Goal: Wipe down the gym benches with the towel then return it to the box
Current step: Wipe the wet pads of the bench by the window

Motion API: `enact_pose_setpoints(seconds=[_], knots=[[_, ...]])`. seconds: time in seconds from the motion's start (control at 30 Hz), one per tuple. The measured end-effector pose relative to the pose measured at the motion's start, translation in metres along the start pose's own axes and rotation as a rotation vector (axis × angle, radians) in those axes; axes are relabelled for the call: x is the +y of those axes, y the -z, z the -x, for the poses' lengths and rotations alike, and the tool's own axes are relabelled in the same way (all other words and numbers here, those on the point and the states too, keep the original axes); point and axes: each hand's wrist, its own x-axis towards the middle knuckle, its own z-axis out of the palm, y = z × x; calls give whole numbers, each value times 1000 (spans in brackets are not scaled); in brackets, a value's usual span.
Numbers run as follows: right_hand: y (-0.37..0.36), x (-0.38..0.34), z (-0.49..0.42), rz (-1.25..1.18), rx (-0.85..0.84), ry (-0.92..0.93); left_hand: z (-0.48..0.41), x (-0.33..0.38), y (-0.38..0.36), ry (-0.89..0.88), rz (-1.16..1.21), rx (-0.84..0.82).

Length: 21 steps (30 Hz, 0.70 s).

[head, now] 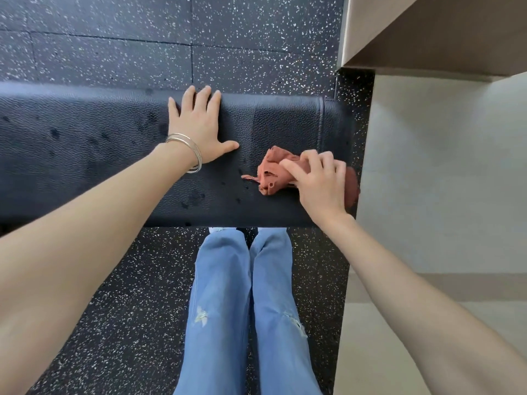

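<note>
On the black bench pad (99, 155), near its right end, the right hand (320, 186) gripped a crumpled rust-red towel (275, 173) with curled fingers. Left hand (199, 129) lay flat, fingers spread, beside it. Dark wet spots dotted the pad leftward. Speckled floor (114, 38) lay beyond the far edge.

The bare left hand (199, 129) lies palm-down with its 4 fingers straight and thumb splayed, pressing flat on the black textured padded surface (85, 155), thin silver bangles (188, 151) at the wrist. The bare right hand (320, 185) curls its fingers round a crumpled rust-red cloth towel (272, 173).
</note>
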Motion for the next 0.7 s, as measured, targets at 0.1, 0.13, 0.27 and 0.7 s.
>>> enact_pose_setpoints(seconds=[0.1, 0.13, 0.27, 0.7], knots=[[11, 20, -41, 13, 25, -45, -5, 5, 2, -21, -1, -38], [12, 25, -59, -13, 23, -124, -6, 6, 2, -25, -7, -45], [14, 49, -122, -164, 4, -435, -6, 8, 1, -37, -34, -55], [-10, 6, 76, -314, -19, -449, -6, 11, -3, -28, -35, -24]])
